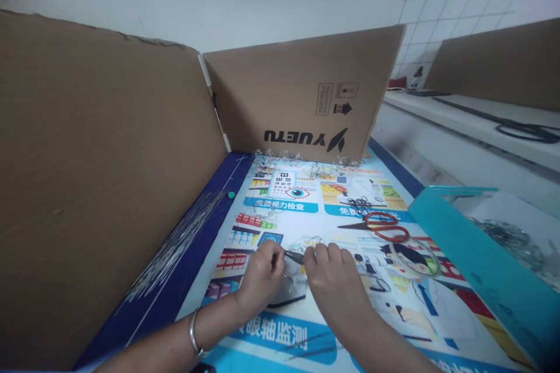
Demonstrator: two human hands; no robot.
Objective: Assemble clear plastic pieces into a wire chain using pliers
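Observation:
My right hand point(332, 280) is closed around a pair of pliers, and their dark narrow jaws point(294, 257) point left out of the fist. Facing it, my left hand point(265, 271) has its fingers pinched together at the tip of the jaws. What the pinch holds is too small and hidden to make out. Both hands are low over a printed poster sheet point(280, 326) that covers the table. Red-handled scissors point(385, 226) lie beyond my right hand, blades toward the left. Just past the scissors is a small heap of black wire loops point(361, 204).
Straight thin wires point(179, 245) lie along the left cardboard wall point(100, 157). Bent clear or silvery pieces point(284, 155) line the back cardboard panel point(301, 99). At right, a teal box point(476, 256) holds wire loops point(511, 239). A ring-shaped coil point(437, 265) lies beside it.

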